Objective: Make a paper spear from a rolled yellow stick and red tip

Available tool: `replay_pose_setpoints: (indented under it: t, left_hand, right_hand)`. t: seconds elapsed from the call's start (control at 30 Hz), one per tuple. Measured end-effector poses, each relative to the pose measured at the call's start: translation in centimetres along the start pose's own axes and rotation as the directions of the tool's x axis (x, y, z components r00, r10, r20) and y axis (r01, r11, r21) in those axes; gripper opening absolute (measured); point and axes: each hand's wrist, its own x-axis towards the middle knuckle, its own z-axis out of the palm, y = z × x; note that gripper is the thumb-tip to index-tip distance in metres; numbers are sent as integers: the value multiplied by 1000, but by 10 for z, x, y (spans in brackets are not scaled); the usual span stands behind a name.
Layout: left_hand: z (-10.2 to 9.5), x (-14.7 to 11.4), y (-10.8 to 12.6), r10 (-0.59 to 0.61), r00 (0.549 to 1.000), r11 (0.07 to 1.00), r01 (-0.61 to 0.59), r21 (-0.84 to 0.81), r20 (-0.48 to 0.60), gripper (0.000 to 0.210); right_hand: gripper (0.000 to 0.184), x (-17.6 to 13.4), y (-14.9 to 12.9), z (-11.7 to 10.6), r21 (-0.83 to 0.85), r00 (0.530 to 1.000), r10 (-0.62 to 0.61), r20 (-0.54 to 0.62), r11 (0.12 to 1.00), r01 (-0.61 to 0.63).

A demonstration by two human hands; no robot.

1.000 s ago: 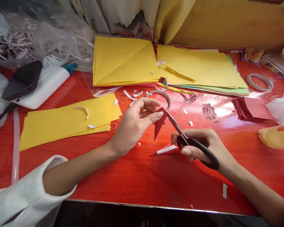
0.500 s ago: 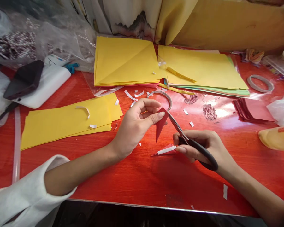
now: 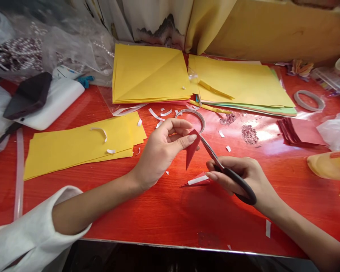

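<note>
Between thumb and fingers, my left hand (image 3: pixel 164 151) pinches a folded red paper triangle (image 3: pixel 191 153) whose point hangs downward. My right hand (image 3: pixel 249 175) grips black-handled scissors (image 3: pixel 225 166). Their blades point up and left, with the tips at the right edge of the red paper; whether they touch it I cannot tell. Below lies another folded red paper piece (image 3: pixel 201 175) with a white strip (image 3: pixel 197 180) on it, close under my right fingertips. Just behind the triangle, a roll of tape (image 3: pixel 201 117) rests flat on the red table (image 3: pixel 147 215).
Stacks of yellow paper (image 3: pixel 153 71) lie at the back, and yellow strips (image 3: pixel 79 147) at the left. A red paper stack (image 3: pixel 303 132), a second tape roll (image 3: pixel 308 101) and a yellowish bottle (image 3: pixel 330 165) are at the right. White paper scraps (image 3: pixel 155 114) are scattered about.
The view has shifted very slightly. My right hand has moved a little left with the scissors, while my left hand holds the red triangle almost still.
</note>
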Motion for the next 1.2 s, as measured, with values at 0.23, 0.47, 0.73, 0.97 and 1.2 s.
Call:
replay_pose_setpoints:
  t: [0.23, 0.47, 0.73, 0.97, 1.2]
  left_hand:
    - [-3, 3, 0, 20, 998, 1000, -19, -11, 53, 14]
    - [-6, 6, 1, -20, 991, 999, 24, -27, 135, 12]
    - [-7, 6, 1, -99, 957, 987, 129, -92, 273, 9]
    - [-9, 7, 3, 65, 956, 985, -108, 135, 286, 2]
    - [-12, 8, 4, 219, 895, 890, -347, 297, 389, 6]
  right_hand:
    - [34, 1, 2, -1, 150, 996, 29, 79, 988, -41]
    - [31, 0, 8, -7, 386, 989, -17, 147, 922, -41]
    - [29, 9, 8, -25, -483, 897, -203, -391, 875, -13]
    - [52, 8, 14, -44, -803, 939, -161, -306, 573, -163]
    - [37, 3, 12, -44, -832, 968, -185, -169, 553, -40]
